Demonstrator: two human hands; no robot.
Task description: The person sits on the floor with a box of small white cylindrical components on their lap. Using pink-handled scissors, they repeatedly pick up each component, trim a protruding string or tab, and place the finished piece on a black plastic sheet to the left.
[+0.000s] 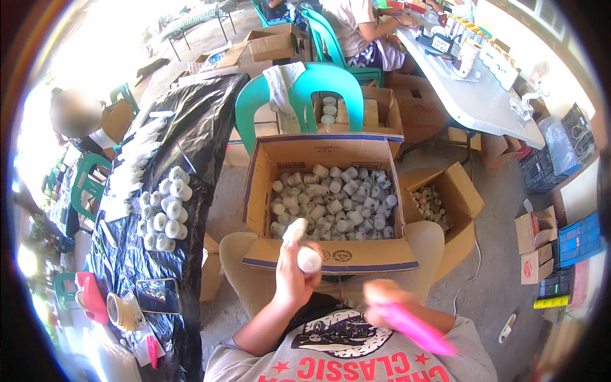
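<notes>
My left hand (291, 280) is closed around a small white cylinder (309, 260), its round end turned up, just above the near flap of a cardboard box (331, 249). Something whitish (294, 230) covers a fingertip of that hand. To the right, in front of my shirt, my right hand (386, 295) grips a long bright pink object (419, 328). Motion smears it, so its kind is unclear, and it stays apart from the cylinder. Many similar white cylinders (334, 204) with grey patches lie heaped inside the box.
On the left, a table under black plastic (207, 118) holds stacked white cylinders (167, 213), a phone (158, 297) and a tape roll (124, 312). A green chair (347, 81) with a cloth stands behind the box. A smaller box (468, 191) of small pieces sits right. Another person (363, 32) works beyond.
</notes>
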